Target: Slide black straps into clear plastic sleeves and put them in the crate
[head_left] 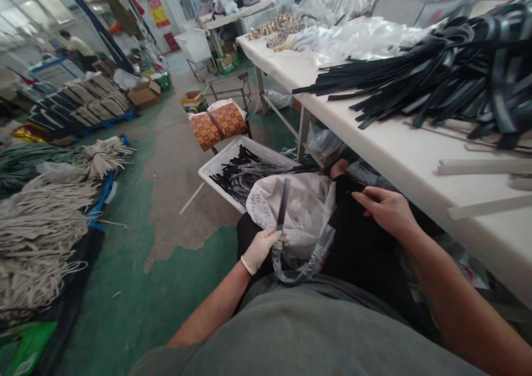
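My left hand [261,248], in a pale glove, is closed on a black strap [284,205]. One dark end stands up above the fingers, and the part below, covered in clear plastic, loops across my lap. Behind the strap, a white cloth bag [266,196] with dark writing sits open on my lap, with pale things inside that I cannot make out. My right hand [388,209], bare, hovers over my right thigh, apart from the strap. Its thumb and forefinger are pinched together; whether something small is between them is unclear.
A white tray [204,172] of black straps stands beyond my knees, by a checkered roll [218,123]. To the right runs a white table [332,107] carrying a black strap pile [440,76]. Beige cord bundles [45,220] lie left. Another person [78,46] is far back.
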Tool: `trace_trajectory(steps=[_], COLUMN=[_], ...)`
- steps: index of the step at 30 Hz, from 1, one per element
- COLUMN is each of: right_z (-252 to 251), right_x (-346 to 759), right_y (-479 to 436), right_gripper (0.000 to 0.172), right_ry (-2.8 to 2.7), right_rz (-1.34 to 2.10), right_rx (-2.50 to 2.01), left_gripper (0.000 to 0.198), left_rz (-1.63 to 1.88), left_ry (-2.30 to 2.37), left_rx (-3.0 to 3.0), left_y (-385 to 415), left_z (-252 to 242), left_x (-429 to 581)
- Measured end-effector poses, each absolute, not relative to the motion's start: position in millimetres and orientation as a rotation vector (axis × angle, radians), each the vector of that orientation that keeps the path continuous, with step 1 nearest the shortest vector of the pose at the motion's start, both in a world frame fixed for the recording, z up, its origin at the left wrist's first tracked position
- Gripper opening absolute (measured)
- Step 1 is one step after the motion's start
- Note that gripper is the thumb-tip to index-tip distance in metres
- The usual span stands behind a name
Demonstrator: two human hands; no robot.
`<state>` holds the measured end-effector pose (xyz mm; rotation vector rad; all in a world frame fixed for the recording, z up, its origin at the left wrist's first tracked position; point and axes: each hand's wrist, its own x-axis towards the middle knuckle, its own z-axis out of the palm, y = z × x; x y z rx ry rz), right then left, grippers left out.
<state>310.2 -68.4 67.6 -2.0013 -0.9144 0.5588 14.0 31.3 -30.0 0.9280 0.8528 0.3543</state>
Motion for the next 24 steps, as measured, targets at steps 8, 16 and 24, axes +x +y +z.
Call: trace_trajectory(steps=[8, 16, 24], right_z=[50.9, 45.2, -17.5], right_x=[332.7, 350.7, 311.3], right_y=[-36.5, 15.8, -85.9], right_gripper=[0.026, 0.041, 0.043], right_ry=[-0.825, -0.763, -0.682], right_rz=[0.483, 0.369, 0.690], right_rx=[-2.062, -1.898, -1.898], left_gripper=[0.036, 0.046, 0.045], left_rz=[0.643, 0.685, 0.112], left_ry=[1.126, 1.391, 1.197], left_rx=[0.988, 1.297, 1.535], left_y=[199.9, 287.8, 160.9], left_z=[-12.2, -7.5, -105.8], left_x=[5.0, 69.4, 130.3])
